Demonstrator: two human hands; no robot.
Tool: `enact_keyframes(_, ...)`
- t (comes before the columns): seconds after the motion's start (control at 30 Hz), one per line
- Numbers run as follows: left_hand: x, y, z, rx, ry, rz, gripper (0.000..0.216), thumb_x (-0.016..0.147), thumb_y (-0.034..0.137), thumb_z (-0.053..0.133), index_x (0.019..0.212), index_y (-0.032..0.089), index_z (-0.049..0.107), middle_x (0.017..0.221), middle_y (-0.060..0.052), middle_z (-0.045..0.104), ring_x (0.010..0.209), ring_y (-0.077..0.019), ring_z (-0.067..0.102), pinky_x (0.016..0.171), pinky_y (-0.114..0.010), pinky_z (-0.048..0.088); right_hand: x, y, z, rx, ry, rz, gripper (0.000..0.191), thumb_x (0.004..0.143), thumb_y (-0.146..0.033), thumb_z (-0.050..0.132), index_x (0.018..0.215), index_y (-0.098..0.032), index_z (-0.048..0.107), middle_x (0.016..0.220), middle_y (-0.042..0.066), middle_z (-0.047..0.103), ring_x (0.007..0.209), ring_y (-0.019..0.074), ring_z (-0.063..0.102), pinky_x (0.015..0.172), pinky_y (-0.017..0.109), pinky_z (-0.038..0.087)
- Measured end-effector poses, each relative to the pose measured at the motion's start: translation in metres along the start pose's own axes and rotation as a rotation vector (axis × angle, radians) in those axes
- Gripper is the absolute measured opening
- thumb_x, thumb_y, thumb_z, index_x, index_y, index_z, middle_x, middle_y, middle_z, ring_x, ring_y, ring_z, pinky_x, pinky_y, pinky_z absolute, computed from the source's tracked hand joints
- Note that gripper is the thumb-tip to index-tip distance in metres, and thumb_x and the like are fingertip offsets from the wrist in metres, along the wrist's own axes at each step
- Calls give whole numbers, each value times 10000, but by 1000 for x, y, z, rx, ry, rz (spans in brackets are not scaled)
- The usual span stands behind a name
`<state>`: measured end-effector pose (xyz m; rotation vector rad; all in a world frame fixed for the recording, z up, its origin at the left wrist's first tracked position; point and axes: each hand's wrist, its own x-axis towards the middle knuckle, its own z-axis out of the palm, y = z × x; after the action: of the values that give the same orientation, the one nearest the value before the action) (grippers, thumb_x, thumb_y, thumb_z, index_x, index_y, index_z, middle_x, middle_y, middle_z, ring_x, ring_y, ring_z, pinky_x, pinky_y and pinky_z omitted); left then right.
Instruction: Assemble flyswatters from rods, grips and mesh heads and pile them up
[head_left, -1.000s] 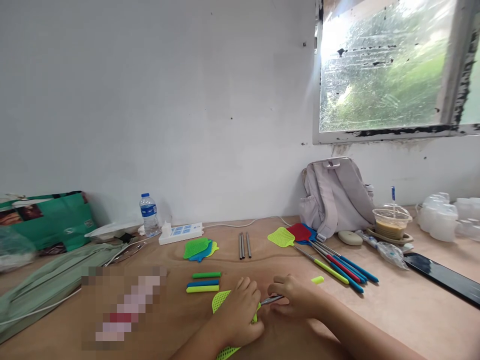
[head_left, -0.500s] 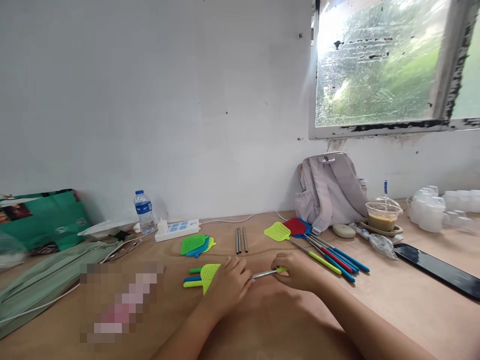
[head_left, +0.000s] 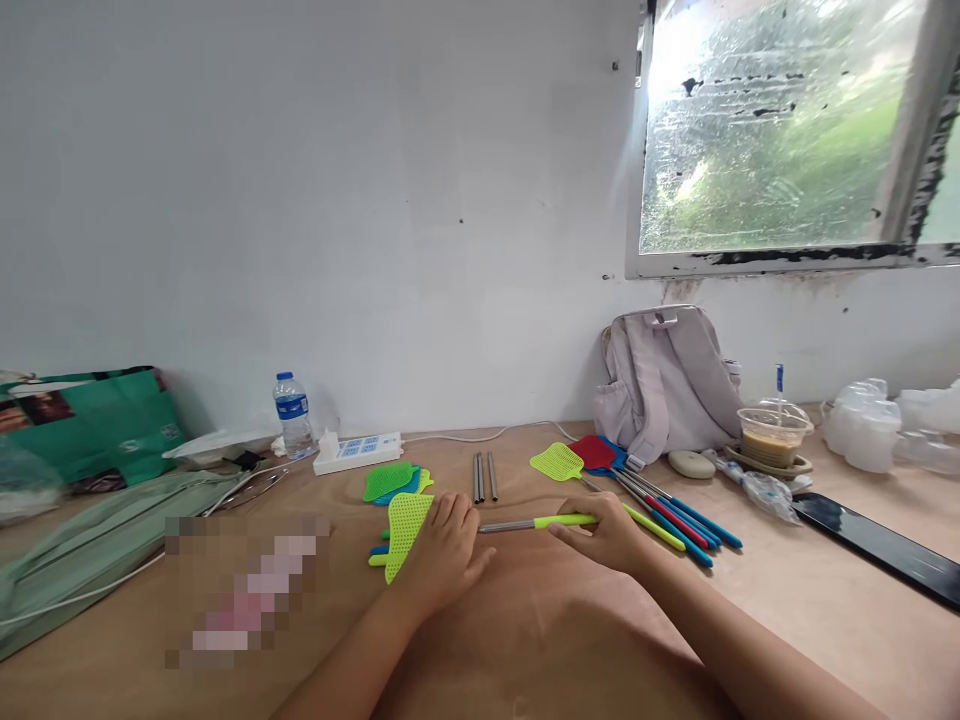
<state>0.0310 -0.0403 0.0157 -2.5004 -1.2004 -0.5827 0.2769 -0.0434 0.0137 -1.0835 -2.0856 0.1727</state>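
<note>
While both hands (head_left: 525, 540) grip it, the fly swatter (head_left: 405, 522) spans between them.

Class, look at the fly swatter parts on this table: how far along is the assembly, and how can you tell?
Done: a pile of finished swatters lies at the right. In hand: the left hand holds a yellow head, and the right hand holds the yellow-green handle grip on its metal rod. Left: loose heads, rods and grips.

both hands (head_left: 442, 548) on yellow-green fly swatter (head_left: 406, 520)
</note>
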Motion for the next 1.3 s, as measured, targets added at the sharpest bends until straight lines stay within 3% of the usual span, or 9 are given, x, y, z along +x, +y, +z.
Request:
enact_keyframes(0.23, -1, 8, -1, -14, -25, -36, 147, 797, 314, 462, 847, 180, 498, 959, -99, 498, 1030, -315, 415, 888, -503, 341, -1, 5, 2, 56, -27, 42, 346, 779, -419, 525, 574, -148, 592, 481, -27, 466, 467, 71, 345, 439, 196, 260)
enact_keyframes(0.37, -1, 15, -3, -16, 45, -3, 180, 765, 303, 479, 894, 180, 509, 1009, -109, 507, 1077, -322, 410, 923, -507, 336, 1, 9, -4, 69, 9, 26, 381, 760, -473, 537, 582, -144, 612, 466, -30, 437, 460, 70, 325, 431, 199, 252)
enact_keyframes(0.53, -2, -1, -8, -28, 420, 77, 307, 756, 284, 500, 1048, 191, 481, 1155, -103, 462, 1206, -301, 329, 1043, -482, 232, 2, 21, -18, 15, 132, 20, 386, 749, -504, 541, 657, -149, 658, 500, -16, 478, 470, 80, 363, 439, 204, 280)
enact_keyframes(0.6, -2, -14, -11, -89, 581, -36, 403, 749, 270, 510, 1138, 201, 427, 1205, -107, 417, 1214, -291, 328, 1039, -484, 245, 1, 31, -24, -8, 193, 52, 379, 737, -502, 556, 693, -144, 672, 489, -16, 472, 455, 81, 358, 434, 209, 279)
enact_keyframes(0.7, -1, -30, -9, -346, 670, -306, 449, 753, 285, 506, 1181, 215, 388, 1246, -107, 371, 1217, -268, 340, 1008, -467, 306, -2, 47, -27, -17, 264, 102, 390, 710, -509, 577, 673, -131, 664, 482, -13, 459, 450, 81, 348, 426, 213, 269)
enact_keyframes(0.8, 3, -35, 2, -818, 605, -491, 473, 722, 348, 543, 1154, 210, 409, 1229, -104, 429, 1195, -261, 399, 970, -449, 361, -5, 55, -26, 17, 248, 128, 405, 715, -519, 562, 632, -131, 641, 476, -21, 417, 453, 76, 319, 417, 209, 244)
enact_keyframes(0.9, 6, -25, 15, -1357, 415, -630, 507, 658, 394, 620, 1093, 182, 470, 1108, -105, 569, 1097, -282, 512, 895, -446, 430, -5, 54, -23, 51, 190, 119, 396, 719, -501, 568, 600, -127, 622, 485, -30, 381, 457, 69, 301, 420, 207, 229)
enact_keyframes(1.0, 4, -9, 20, -1687, 262, -773, 478, 581, 370, 710, 975, 151, 551, 942, -93, 658, 955, -295, 603, 822, -451, 479, -5, 49, -23, 78, 137, 89, 384, 721, -481, 574, 578, -126, 604, 492, -33, 375, 458, 65, 302, 425, 206, 228)
enact_keyframes(1.3, -3, 2, 18, -1793, 100, -763, 526, 499, 349, 797, 947, 143, 613, 969, -93, 682, 936, -270, 621, 853, -421, 490, -7, 52, -25, 102, 142, 90, 400, 703, -491, 595, 546, -123, 579, 455, -41, 360, 447, 60, 281, 418, 203, 214)
